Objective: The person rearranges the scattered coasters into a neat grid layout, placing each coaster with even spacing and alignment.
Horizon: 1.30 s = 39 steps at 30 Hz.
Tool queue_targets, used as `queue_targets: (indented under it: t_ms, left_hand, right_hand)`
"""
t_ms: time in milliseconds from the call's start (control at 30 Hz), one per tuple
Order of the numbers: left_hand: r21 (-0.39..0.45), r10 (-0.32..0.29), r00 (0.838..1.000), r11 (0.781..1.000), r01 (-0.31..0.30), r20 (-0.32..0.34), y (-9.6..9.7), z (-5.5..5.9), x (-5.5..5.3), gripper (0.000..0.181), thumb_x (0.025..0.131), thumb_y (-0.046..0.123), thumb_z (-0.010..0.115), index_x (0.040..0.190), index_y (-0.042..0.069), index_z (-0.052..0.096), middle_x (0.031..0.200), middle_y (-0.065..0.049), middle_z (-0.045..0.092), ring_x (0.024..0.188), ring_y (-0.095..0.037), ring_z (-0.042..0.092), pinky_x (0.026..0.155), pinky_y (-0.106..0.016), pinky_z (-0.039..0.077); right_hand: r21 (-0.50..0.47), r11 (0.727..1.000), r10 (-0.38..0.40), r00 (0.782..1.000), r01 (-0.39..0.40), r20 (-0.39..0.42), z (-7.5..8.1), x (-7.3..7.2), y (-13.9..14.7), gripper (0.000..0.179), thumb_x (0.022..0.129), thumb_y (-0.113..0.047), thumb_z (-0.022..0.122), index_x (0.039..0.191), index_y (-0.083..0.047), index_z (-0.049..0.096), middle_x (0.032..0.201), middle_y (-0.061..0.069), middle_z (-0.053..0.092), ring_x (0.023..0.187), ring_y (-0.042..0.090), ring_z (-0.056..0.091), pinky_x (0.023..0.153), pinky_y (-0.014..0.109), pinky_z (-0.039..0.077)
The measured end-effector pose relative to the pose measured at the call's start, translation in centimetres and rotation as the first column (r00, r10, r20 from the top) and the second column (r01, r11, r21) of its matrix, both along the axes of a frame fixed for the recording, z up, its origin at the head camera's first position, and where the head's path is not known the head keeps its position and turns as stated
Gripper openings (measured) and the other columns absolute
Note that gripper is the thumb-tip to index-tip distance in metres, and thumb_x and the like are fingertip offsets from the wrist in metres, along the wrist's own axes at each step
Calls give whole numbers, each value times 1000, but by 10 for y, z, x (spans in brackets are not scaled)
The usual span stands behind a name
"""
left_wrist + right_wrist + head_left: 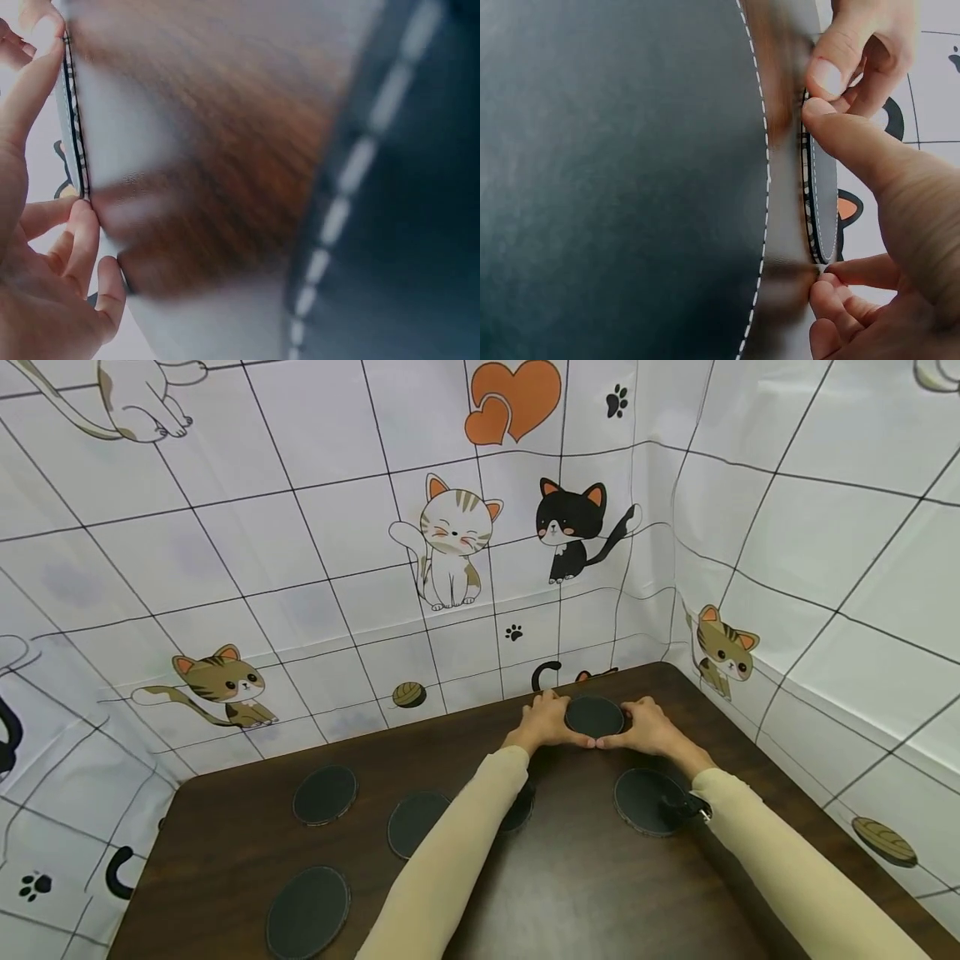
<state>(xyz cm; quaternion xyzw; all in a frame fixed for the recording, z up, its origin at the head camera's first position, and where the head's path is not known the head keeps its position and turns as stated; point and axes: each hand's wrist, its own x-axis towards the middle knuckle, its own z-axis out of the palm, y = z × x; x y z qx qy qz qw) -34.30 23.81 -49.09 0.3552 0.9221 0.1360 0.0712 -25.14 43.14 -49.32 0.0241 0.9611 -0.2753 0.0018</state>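
Note:
At the back right of the table, a round dark coaster [595, 717] with a white stitched edge sits between my two hands. My left hand [547, 722] grips its left side, and my right hand [649, 727] grips its right side. In the head view the thumbs meet at the near edge. Seen edge-on in the right wrist view, the coaster [823, 199] has thumb and fingers at its rim. Nearest my right wrist, another coaster [643, 800] lies on the table, partly covered by a black wrist device. A further coaster [519, 810] is mostly hidden by my left sleeve.
On the left part of the brown wooden table [570, 877] lie more dark round coasters: one at the back [325, 795], one nearer the front [308, 912], and one [417, 822] beside my left forearm. White cat-print sheeting [337, 643] rises behind and beside the table.

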Motion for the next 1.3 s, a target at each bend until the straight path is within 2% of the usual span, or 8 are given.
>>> queue_targets:
  t_ms: [167, 367, 500, 700, 933, 1133, 1300]
  left_hand:
    - [-16, 7, 1000, 1000, -7, -11, 2, 11, 3, 100, 58, 72, 69, 137, 17, 46, 125, -4, 42, 108, -20, 39, 88, -43, 33]
    - [-7, 8, 1000, 1000, -8, -7, 4, 18, 6, 95, 60, 70, 69, 135, 15, 48, 121, -4, 44, 105, -19, 41, 87, -41, 34]
    - [6, 35, 999, 999, -35, -10, 3, 22, 7, 93, 60, 68, 71, 133, 14, 49, 119, -4, 45, 104, -20, 42, 87, -39, 34]
    - [-1, 45, 999, 999, -45, 0, -2, 23, 12, 93, 59, 68, 72, 133, 16, 49, 119, -4, 46, 106, -20, 43, 89, -40, 34]
    - [30, 28, 999, 999, -28, 19, -13, 21, 23, 92, 60, 68, 72, 131, 14, 51, 117, -3, 49, 106, -21, 45, 90, -41, 33]
    - [82, 39, 999, 996, -42, 36, -27, 19, 30, 90, 59, 67, 73, 128, 13, 54, 112, -2, 50, 101, -19, 45, 87, -39, 33]
    - [94, 26, 998, 995, -30, 51, -34, 20, 34, 91, 58, 68, 73, 127, 12, 54, 110, -1, 51, 101, -18, 46, 87, -39, 34]
  right_hand:
    - [-9, 1000, 0, 1000, 0, -15, 7, 1, 0, 103, 66, -58, 75, 130, 15, 39, 118, 30, 34, 102, 41, 39, 83, 56, 35]
    - [-27, 1000, 6, 999, -7, -41, 14, 5, -1, 98, 67, -54, 76, 127, 16, 43, 116, 29, 38, 99, 37, 42, 80, 49, 40]
    - [-26, 999, 19, 997, -21, -68, 20, 5, -3, 95, 67, -51, 78, 124, 16, 45, 112, 28, 44, 96, 35, 44, 77, 46, 42]
    - [-24, 998, 48, 995, -51, -91, 22, 10, -8, 90, 66, -48, 80, 120, 16, 49, 94, 21, 57, 78, 27, 55, 67, 39, 45]
    - [-22, 1000, 17, 997, -19, -70, 20, 23, -17, 95, 66, -51, 79, 123, 16, 46, 108, 26, 45, 94, 32, 43, 73, 44, 41]
    - [-34, 998, 49, 995, -52, -81, 22, 28, -25, 93, 66, -50, 79, 123, 17, 46, 109, 27, 45, 93, 33, 44, 72, 43, 43]
    - [-31, 998, 45, 997, -47, -63, 24, 32, -30, 96, 65, -52, 79, 125, 16, 44, 110, 26, 45, 92, 31, 44, 73, 43, 43]
